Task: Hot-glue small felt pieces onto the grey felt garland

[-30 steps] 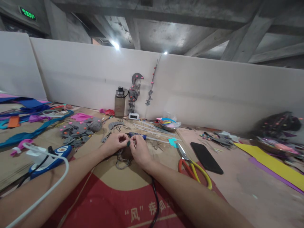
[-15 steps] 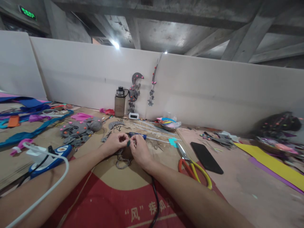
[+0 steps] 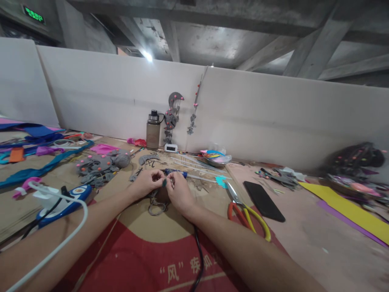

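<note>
My left hand (image 3: 147, 182) is closed in a pinch, with grey yarn (image 3: 156, 207) hanging below its fingertips and looping onto the cardboard. Close beside it, my right hand (image 3: 180, 194) pinches a small dark green piece (image 3: 164, 183) between thumb and fingers. The fingertips partly cover both, so how they join is hidden. Just behind the hands lies a blue tool (image 3: 180, 173), perhaps a glue gun, partly covered by the right hand. Large scissors (image 3: 240, 205) with red and yellow handles rest to the right of my right hand.
A black phone (image 3: 263, 201) lies past the scissors. A bottle (image 3: 152, 132) and small white clock (image 3: 170, 148) stand by the white partition (image 3: 258, 117). Grey felt pieces with pink dots (image 3: 97, 164) and a blue power strip (image 3: 75, 198) are at left. A white cable (image 3: 73, 235) crosses my left forearm.
Both hands keep nearly the same pinch and place. The view has shifted very slightly; the dangling grey ornament by the partition has swung a little left.
</note>
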Tool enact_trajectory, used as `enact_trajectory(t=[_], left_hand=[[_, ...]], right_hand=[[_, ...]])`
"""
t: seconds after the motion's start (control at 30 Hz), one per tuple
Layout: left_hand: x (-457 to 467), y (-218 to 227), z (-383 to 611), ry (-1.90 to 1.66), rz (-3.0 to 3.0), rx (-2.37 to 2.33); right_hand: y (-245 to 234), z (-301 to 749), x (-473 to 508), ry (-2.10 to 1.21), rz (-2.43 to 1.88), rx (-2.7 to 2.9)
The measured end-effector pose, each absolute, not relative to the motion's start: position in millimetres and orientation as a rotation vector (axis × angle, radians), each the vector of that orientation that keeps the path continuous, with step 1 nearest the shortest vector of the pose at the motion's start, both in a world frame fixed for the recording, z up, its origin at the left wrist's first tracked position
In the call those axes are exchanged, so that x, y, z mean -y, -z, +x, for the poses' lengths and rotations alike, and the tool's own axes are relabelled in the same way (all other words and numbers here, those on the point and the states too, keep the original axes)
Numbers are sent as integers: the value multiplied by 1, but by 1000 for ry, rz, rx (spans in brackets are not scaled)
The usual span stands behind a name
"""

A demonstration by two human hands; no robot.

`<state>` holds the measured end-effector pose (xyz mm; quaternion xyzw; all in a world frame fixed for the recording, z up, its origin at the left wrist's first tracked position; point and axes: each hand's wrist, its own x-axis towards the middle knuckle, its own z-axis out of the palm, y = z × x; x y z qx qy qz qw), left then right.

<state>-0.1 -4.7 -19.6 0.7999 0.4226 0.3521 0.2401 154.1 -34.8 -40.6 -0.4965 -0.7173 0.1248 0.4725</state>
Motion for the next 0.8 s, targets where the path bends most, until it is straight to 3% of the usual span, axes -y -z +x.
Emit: enact_trajectory(t=[0.8], left_hand=[[7, 16, 1, -972, 2203, -1174]], right_hand=[[38, 155, 38, -303, -1217, 1768]])
